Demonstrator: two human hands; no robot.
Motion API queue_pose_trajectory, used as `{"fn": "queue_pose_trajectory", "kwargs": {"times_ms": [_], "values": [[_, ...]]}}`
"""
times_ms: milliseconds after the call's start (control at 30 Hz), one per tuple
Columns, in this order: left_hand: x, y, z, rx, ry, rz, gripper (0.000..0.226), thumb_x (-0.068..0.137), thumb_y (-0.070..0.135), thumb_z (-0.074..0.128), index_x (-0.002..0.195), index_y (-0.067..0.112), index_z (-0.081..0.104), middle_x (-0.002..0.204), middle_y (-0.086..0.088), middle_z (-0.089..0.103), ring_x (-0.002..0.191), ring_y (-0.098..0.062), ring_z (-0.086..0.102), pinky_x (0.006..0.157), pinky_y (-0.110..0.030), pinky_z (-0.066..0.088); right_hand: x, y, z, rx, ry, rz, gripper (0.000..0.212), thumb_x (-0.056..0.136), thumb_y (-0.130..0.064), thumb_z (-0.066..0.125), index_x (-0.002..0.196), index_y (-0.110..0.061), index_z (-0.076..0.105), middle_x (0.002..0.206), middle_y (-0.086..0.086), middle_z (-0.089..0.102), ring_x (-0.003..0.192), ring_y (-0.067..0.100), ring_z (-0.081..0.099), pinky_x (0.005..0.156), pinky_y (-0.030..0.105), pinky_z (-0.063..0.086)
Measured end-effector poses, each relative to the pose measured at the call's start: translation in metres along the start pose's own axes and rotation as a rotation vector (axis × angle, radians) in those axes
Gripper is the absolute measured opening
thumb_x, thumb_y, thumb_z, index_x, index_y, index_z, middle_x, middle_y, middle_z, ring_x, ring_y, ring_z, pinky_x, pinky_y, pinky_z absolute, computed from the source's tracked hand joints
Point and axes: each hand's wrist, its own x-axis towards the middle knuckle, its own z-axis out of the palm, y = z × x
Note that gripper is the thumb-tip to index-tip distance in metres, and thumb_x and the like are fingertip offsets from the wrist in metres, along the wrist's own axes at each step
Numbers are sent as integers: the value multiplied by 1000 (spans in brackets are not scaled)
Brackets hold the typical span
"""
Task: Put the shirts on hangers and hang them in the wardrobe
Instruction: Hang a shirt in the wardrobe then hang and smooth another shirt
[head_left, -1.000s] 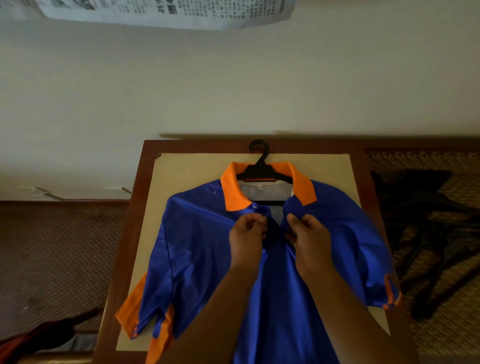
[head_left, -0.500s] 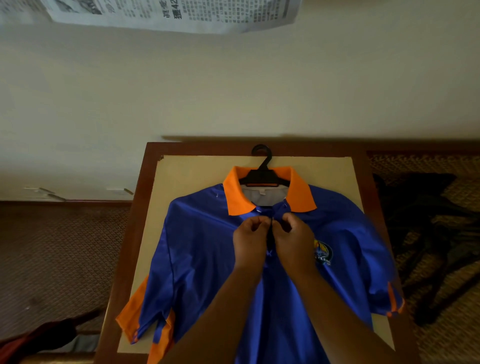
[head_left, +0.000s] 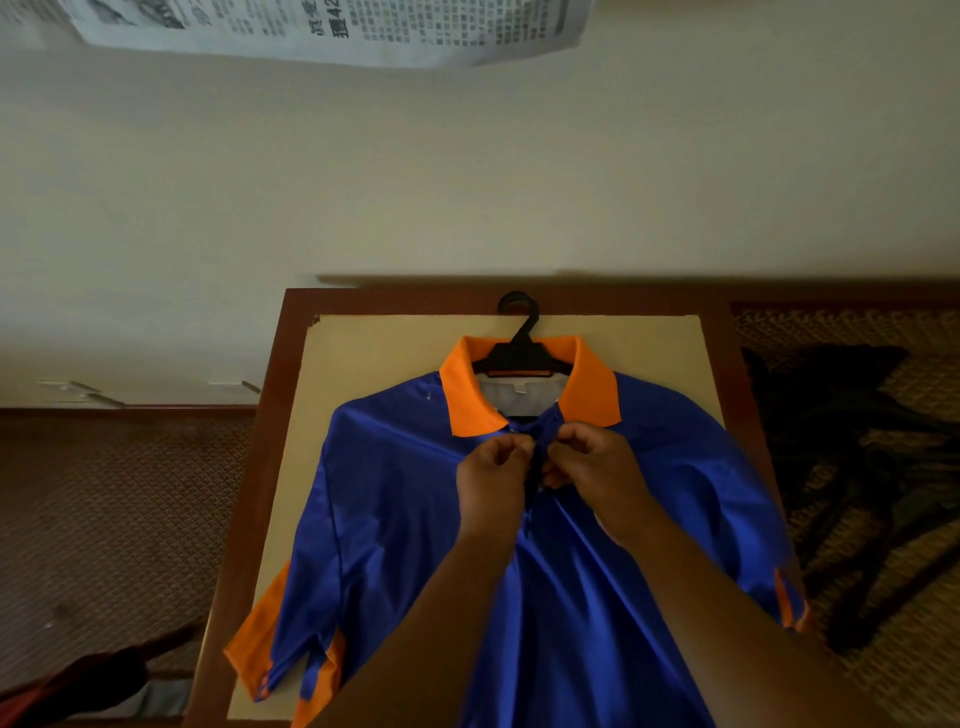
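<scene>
My blue shirt (head_left: 415, 519) lies flat, front up, on the desk (head_left: 270, 415), which has a pale top inside a dark wooden frame. Its orange collar (head_left: 472, 400) points toward the wall, and a black hanger (head_left: 519, 353) sits inside the neck opening, its hook lying on the desk top just beyond the collar. The sleeve on my left spreads out toward the desk's near left corner, showing its orange trim, and the sleeve on my right reaches toward the right edge. My left hand (head_left: 493, 478) and my right hand (head_left: 597, 467) meet just below the collar, at the placket. Both have their fingers curled in, each pinching the blue fabric on its own side of the opening, and the two hands sit nearly touching. Whether a button lies between my fingertips I cannot tell. To the right of the desk, a dark heap of clothes (head_left: 857, 441) rests on a woven surface. A sheet of newspaper (head_left: 332, 26) hangs on the wall above. Low on the left, something red (head_left: 67, 686) lies on the patterned floor.
</scene>
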Motion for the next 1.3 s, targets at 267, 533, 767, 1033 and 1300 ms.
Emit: {"fn": "queue_pose_trajectory", "kwargs": {"times_ms": [267, 533, 767, 1033, 1300], "values": [[2, 1, -2, 50, -2, 40, 19, 94, 13, 57, 77, 13, 65, 66, 0, 62, 59, -8, 56, 56, -19, 48, 4, 0, 1, 24, 0, 6, 7, 88, 0, 59, 84, 3, 64, 72, 18, 65, 62, 21, 60, 60, 27, 52], [1, -2, 0, -15, 34, 24, 11, 94, 10, 57, 88, 12, 67, 76, -7, 67, 63, -11, 60, 59, -22, 52, -1, 8, 10, -1, 78, -16, 9, 87, -3, 62, 80, -7, 65, 71, 8, 65, 61, 12, 60, 59, 24, 51], [0, -6, -2, 10, -32, 45, 14, 92, 8, 58, 100, 18, 64, 91, 2, 68, 76, -3, 65, 65, -14, 52, 1, 12, 6, 91, 72, 22, 10, 90, -3, 59, 83, -1, 65, 77, 16, 66, 69, 21, 62, 62, 25, 52], [-1, -14, 3, 169, -109, 174, 31, 87, 10, 68, 112, 23, 55, 103, 9, 63, 93, -2, 63, 81, -18, 54, 10, 10, 2, 134, 17, 128, 10, 89, -2, 59, 82, -1, 65, 75, 14, 64, 70, 21, 61, 70, 35, 52], [5, -9, 5, 121, -52, 146, 17, 93, 3, 55, 98, 17, 62, 86, 3, 65, 68, 4, 62, 60, -10, 48, 14, 7, 1, 144, -36, 151, 11, 90, -7, 61, 86, 2, 66, 73, 13, 62, 64, 19, 60, 58, 25, 51]]}}
